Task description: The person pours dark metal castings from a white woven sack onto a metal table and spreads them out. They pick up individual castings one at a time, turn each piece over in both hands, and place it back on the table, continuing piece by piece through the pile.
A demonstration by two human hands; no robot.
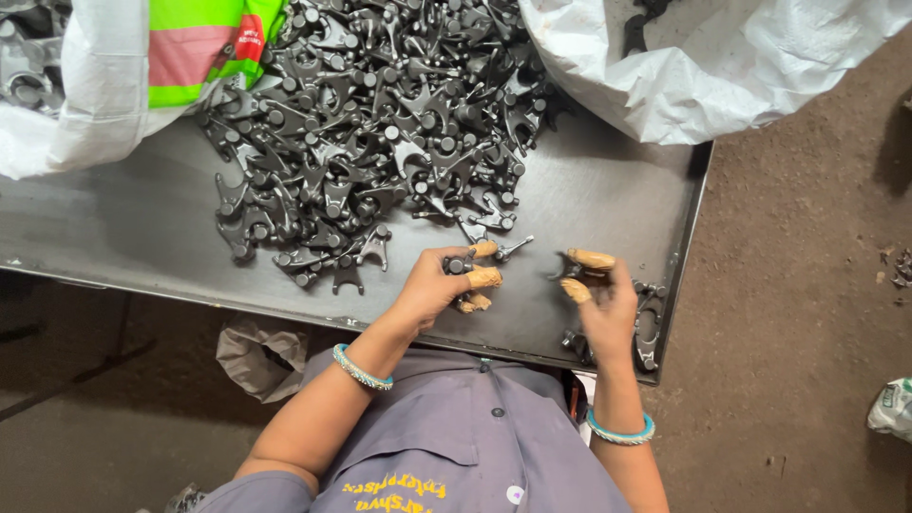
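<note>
While I watched through the head camera, I looked straight down on a grey metal table [142, 237] heaped with dark forged fork-shaped parts [380, 123]. The heap filled the centre toward twelve o'clock. White woven sacks sat at ten o'clock [85, 104] and two o'clock [722, 57].

The left hand [432, 285], just below the heap at six o'clock, was closed around one small dark part [458, 264], pinched between thumb and fingers. Tan finger caps [484, 276] covered the fingertips. Its wrist was bent slightly up, the forearm running back toward seven o'clock, with a teal bangle [361, 369] on it.

The right hand [608, 309] sat at four o'clock near the table's edge. Its capped fingers curled over another dark part [570, 271]; I judged it gripped, though the hand hid most of the contact. A few more parts lay along the edge [648, 328] beside it. That forearm ran straight down toward five o'clock, also wearing a bangle [619, 432].

I judged these parts to be rigid, dense for their size, and rough rather than slippery, with edges that explained the caps. The round boss at the stem looked like the surest place to pinch; the two prongs would snag neighbouring pieces.

A brown dirt floor [807, 285] showed at three o'clock.
</note>
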